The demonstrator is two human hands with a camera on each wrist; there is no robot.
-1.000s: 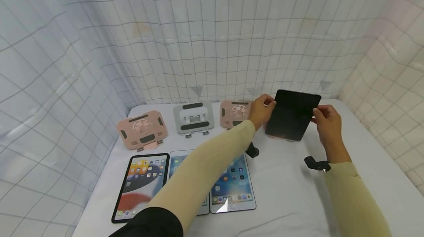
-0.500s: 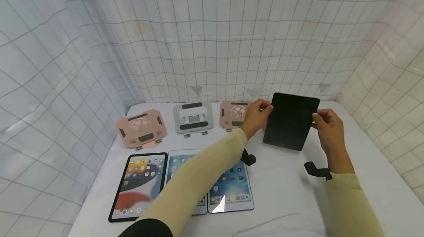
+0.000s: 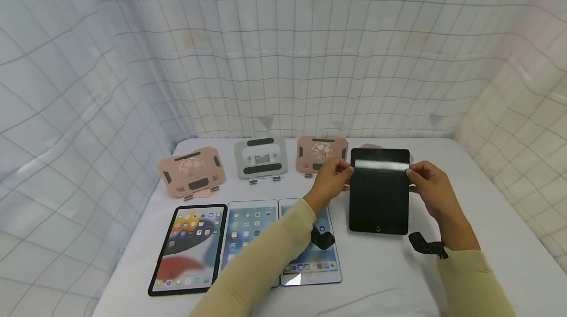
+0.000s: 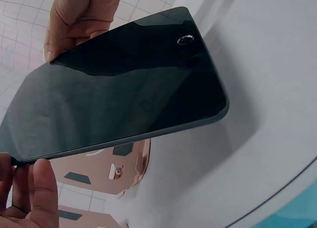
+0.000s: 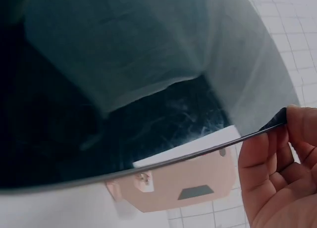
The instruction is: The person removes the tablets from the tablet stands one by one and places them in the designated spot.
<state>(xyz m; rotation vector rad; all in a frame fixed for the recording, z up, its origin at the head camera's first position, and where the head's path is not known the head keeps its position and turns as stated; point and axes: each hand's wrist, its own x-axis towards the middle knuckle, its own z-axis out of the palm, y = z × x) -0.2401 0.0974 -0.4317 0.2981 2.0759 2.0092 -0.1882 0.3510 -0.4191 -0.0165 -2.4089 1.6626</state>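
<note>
A black tablet [image 3: 379,199] with a dark screen and a round home button at its near end is held up between both hands. My left hand [image 3: 330,181] pinches its left edge near the far corner. At the right edge, the fingers and thumb of my right hand [image 3: 430,188] pinch it at a similar height. In the left wrist view the tablet [image 4: 129,89] is above the white surface, its shadow below it. A pink stand [image 3: 371,146] behind the tablet is mostly hidden.
Three tablets lie face up with lit screens: a black-framed one [image 3: 188,250] and two white-framed ones [image 3: 250,218] [image 3: 310,277], partly under the left arm. Along the back stand a pink stand [image 3: 190,172], a grey stand [image 3: 261,157] and another pink stand [image 3: 321,152].
Both hands have brought the black tablet toward the viewer and slightly left, away from the rightmost pink stand. It has turned from slanted to nearly straight, and its home button now shows.
</note>
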